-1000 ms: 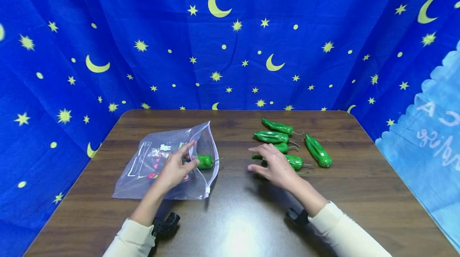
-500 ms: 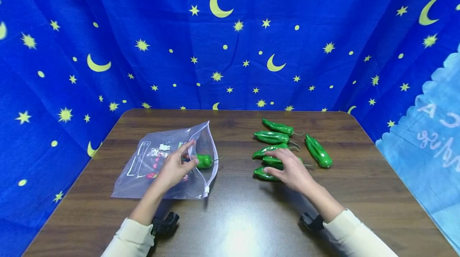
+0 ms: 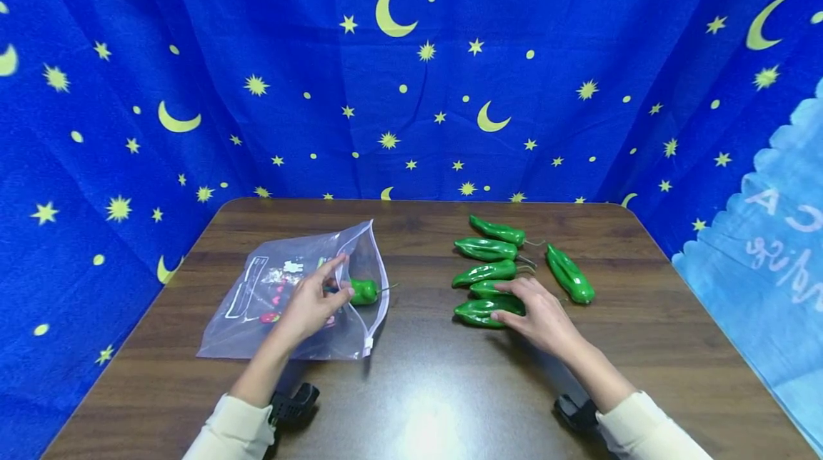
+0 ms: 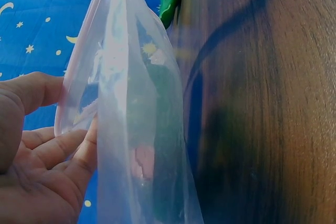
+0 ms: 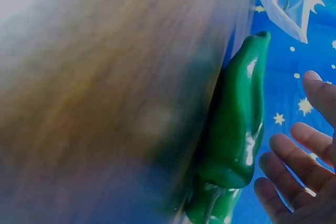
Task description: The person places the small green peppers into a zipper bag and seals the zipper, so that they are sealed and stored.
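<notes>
My left hand (image 3: 310,308) pinches the upper edge of a clear zip bag (image 3: 241,328), keeping its mouth open to the right. Just inside that mouth lies a green pepper (image 3: 364,293) with its thin stem sticking out. In the left wrist view, the thumb and fingers are around the rim of the plastic (image 4: 113,93). My right hand (image 3: 545,313) hovers at the stem end of the nearest green pepper (image 3: 474,313), fingers spread. The right wrist view shows a gap between those fingers (image 5: 294,161) and that pepper (image 5: 233,114).
Behind the nearest pepper, several more green peppers (image 3: 485,249) lie in a row on the wooden table (image 3: 424,360). Another green pepper (image 3: 569,274) lies slanted to their right. A blue star-patterned curtain (image 3: 411,88) stands behind the table.
My right hand has moved right and toward me, from above the peppers to the nearest one's stem end, uncovering several of them. The left hand stays on the bag.
</notes>
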### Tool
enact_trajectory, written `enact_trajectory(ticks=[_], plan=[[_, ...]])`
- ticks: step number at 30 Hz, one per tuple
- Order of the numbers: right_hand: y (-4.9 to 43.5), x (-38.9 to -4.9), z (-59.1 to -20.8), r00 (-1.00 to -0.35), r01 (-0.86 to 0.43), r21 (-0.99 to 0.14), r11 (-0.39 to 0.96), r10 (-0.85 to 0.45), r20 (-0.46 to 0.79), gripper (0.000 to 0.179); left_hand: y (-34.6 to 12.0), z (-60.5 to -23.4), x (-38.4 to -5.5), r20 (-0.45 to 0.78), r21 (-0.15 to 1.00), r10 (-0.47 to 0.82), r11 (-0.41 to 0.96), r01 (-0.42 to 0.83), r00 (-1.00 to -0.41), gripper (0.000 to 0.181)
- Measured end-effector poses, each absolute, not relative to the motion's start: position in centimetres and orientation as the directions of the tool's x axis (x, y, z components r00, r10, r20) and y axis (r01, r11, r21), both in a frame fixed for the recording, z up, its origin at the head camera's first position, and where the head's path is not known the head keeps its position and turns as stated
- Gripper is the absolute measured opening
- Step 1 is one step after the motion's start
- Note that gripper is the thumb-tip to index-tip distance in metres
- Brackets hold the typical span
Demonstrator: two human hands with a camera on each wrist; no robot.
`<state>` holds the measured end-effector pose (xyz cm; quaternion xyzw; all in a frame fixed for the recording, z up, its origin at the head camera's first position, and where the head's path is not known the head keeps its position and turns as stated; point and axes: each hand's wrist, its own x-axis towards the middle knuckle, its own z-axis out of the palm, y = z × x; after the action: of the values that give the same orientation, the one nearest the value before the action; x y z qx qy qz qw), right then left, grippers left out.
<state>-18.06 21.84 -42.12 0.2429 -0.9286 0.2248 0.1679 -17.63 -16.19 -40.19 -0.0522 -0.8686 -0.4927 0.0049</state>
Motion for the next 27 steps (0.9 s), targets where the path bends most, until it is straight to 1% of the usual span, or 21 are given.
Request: enact_trajectory(ticks=[8, 18, 27], plan=[[22.4, -18.0, -42.5, -0.805, -0.547, -0.311, 0.777, -0.386, 0.452, 0.046, -16.3, -40.3, -17.6, 0.072, 0.858, 0.086, 0.502, 0.106, -0.994, 0.065], [22.9, -17.7, -43.0, -0.82, -0.527, -0.314, 0.79, -0.376, 0.432, 0.043, -16.5, -40.3, -17.6, 0.081, 0.852, 0.082, 0.511, 0.112, -0.993, 0.065], [23.6, -17.3, -43.6, -0.851, -0.49, -0.329, 0.807, -0.359, 0.384, 0.041, -16.5, -40.4, -17.6, 0.087, 0.844, 0.079, 0.524, 0.115, -0.993, 0.065]])
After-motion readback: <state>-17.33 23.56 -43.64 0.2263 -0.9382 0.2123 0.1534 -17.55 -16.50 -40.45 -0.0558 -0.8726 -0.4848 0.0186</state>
